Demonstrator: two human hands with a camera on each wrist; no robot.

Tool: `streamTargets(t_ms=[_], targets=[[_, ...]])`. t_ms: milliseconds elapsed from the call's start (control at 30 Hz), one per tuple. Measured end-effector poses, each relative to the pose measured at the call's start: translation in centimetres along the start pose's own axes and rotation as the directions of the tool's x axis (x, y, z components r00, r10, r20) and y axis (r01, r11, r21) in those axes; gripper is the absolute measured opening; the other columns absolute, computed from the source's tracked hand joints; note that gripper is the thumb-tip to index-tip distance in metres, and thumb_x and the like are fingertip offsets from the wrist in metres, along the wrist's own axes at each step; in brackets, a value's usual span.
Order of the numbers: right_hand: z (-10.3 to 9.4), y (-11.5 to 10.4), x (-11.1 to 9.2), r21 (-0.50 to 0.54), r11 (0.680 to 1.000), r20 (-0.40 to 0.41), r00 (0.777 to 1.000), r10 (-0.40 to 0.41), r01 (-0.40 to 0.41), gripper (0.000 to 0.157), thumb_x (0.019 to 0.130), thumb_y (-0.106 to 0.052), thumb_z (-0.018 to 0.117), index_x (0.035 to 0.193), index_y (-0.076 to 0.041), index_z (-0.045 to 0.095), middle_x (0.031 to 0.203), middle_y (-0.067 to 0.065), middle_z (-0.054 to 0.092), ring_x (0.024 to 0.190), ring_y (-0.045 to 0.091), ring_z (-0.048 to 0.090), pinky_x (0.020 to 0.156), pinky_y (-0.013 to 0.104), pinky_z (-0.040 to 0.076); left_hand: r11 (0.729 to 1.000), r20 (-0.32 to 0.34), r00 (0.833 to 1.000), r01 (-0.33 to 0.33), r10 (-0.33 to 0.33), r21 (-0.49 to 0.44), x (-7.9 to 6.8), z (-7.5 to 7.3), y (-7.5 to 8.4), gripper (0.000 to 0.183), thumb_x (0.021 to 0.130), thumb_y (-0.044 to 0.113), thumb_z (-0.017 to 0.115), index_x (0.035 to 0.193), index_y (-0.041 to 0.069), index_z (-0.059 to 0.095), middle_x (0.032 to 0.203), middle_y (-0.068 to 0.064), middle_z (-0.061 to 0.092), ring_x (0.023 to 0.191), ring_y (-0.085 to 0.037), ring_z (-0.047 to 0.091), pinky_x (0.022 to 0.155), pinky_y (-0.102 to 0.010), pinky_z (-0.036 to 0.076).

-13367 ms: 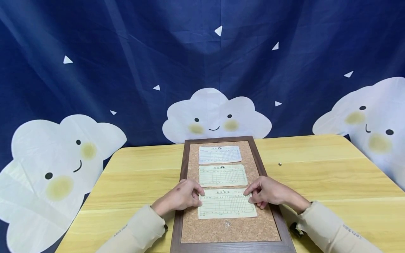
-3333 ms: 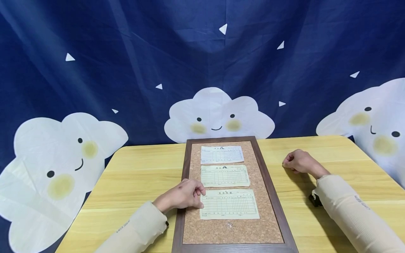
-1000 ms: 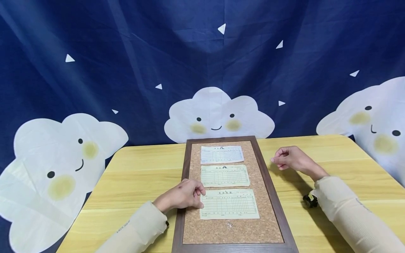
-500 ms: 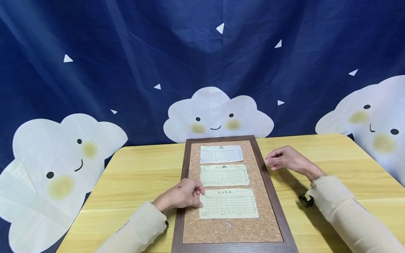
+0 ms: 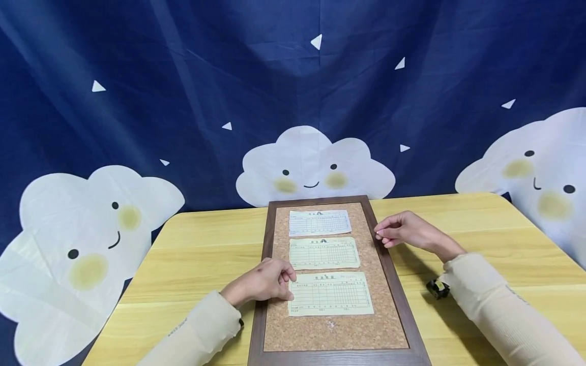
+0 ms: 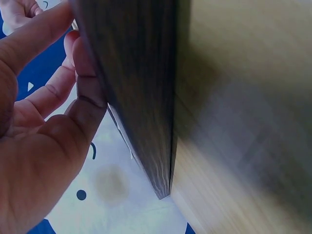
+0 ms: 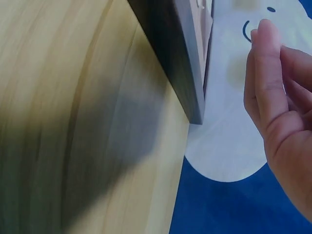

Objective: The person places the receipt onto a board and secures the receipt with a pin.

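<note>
A cork board (image 5: 339, 335) in a dark wooden frame lies on the table, bearing three printed receipt slips in a column. My left hand (image 5: 263, 280) touches the left edge of the lowest pale green slip (image 5: 330, 300), index finger and thumb spread apart on it. Over the board's right frame edge, my right hand (image 5: 409, 233) pinches thumb and forefinger together on a tiny thumbtack, mostly hidden, a pale speck at the fingertips. Dark tack-like spots show at the top of the middle green slip (image 5: 320, 256) and the uppermost white slip (image 5: 316, 224).
The yellow wood-grain table (image 5: 206, 254) extends to both sides of the board. Behind it hangs a dark blue curtain (image 5: 206, 61) printed with smiling clouds. A small black device (image 5: 438, 288) sits under the right wrist.
Earlier a small thumbtack lay right of the board; my right hand reached that spot, then moved left to the frame with pinched fingers. My left hand stayed on the lowest slip.
</note>
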State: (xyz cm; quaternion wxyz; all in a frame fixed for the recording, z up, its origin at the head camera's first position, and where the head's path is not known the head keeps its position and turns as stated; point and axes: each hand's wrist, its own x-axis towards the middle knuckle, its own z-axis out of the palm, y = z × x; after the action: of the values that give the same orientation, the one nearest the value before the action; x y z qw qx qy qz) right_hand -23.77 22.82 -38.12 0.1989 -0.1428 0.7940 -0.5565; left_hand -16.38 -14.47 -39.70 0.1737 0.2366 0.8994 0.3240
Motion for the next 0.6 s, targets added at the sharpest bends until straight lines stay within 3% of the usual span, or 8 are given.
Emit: streamTargets(t_ms=[600], targets=[[1.6,-0.8,0.2,-0.033,0.999,0.018,1.0,-0.019,0.02,0.031,0.097,0.0,0.061,0.117,0.022,0.058,0.085,0.013,0.069,0.066,0.011,0.063,0.066,0.029,0.058,1.0,0.0,1.0,0.013,-0.013,-0.015,0.1,0.1,-0.3,0.028,0.072,-0.001,0.086,0.09,0.008,0.067,0.081,0.001,0.057,0.069,-0.008,0.053,0.069,-0.025,0.046]])
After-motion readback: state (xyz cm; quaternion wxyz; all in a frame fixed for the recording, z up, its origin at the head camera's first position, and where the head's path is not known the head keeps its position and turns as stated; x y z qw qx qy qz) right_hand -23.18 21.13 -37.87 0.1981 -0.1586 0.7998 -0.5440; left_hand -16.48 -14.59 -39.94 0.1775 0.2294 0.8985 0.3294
